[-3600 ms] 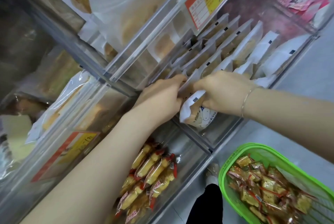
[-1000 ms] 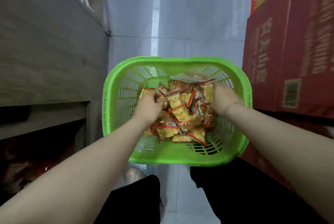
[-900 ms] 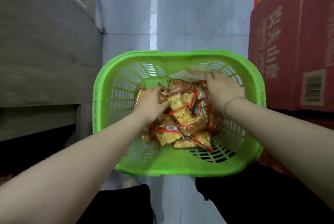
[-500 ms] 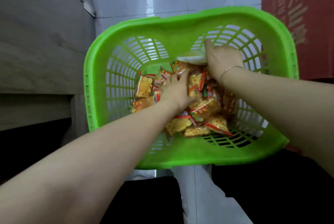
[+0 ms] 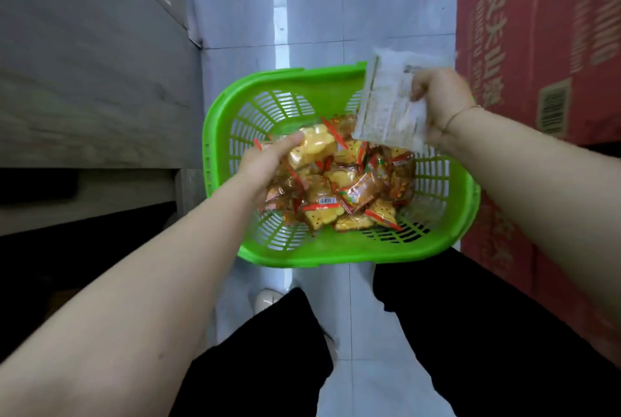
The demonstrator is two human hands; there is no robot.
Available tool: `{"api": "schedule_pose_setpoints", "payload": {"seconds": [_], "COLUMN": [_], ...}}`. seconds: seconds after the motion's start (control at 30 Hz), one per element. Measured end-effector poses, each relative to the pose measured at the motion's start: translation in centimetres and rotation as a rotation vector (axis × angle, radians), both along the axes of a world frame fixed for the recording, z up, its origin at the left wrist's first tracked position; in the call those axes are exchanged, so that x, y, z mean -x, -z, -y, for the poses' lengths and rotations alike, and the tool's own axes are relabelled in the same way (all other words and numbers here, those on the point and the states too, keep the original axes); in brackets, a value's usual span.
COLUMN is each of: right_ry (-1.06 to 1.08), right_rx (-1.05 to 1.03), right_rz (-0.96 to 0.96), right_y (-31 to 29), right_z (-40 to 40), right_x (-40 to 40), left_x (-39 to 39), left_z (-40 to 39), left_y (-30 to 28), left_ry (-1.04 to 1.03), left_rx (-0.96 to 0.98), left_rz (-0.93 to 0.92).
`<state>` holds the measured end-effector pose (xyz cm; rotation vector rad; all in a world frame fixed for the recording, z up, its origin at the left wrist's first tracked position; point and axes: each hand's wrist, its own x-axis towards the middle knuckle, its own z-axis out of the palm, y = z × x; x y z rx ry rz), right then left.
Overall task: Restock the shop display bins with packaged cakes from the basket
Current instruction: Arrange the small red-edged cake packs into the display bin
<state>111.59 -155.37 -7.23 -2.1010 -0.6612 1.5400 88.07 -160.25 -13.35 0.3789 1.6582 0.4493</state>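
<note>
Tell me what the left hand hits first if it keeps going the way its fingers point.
The left hand already pinches a yellow cake packet; straight on, probably the white packet held by the right hand, though depth is unclear.

The single head-worn view looks steeply down, close over a green basket (image 5: pixel 339 253) on the floor.
</note>
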Motion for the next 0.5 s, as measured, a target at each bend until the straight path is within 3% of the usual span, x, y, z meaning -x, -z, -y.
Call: {"api": "schedule_pose_setpoints", "payload": {"seconds": [0.07,0.13,0.2,0.33,0.43,0.5], "right_ry": [0.328,0.431,0.399,0.188,-0.023,-0.323], "right_rx": [0.047,0.071,0.092,0.049,0.05,0.054], "right_rz": [-0.347,-0.43,-0.383,-0.243,-0.448,-0.503], "right_y": [-4.3,-7.9,-12.0,-22.2,-31.0,-36.2], "right_z": [1.0,1.9,2.3,2.3,2.6,3.2], "right_x": [1.4,2.8,4.0,6.8,10.4,13.3], "left_x": [1.2,2.1,2.8,3.7,4.5,5.2], "left_z": [0.4,1.0,1.7,3.2,4.9,6.4], "left_y": [-4.5,-9.8,-15.6,-28.3,-37.8,-43.2], "left_ry": [-0.16,-0.237,-0.3,-0.359,-0.39,-0.418], "left_rx": [0.017,-0.011,-0.074,-0.269,-0.358,-0.43], "left_rz": [0.087,0.1,0.03,-0.121,-0.202,-0.227]}}
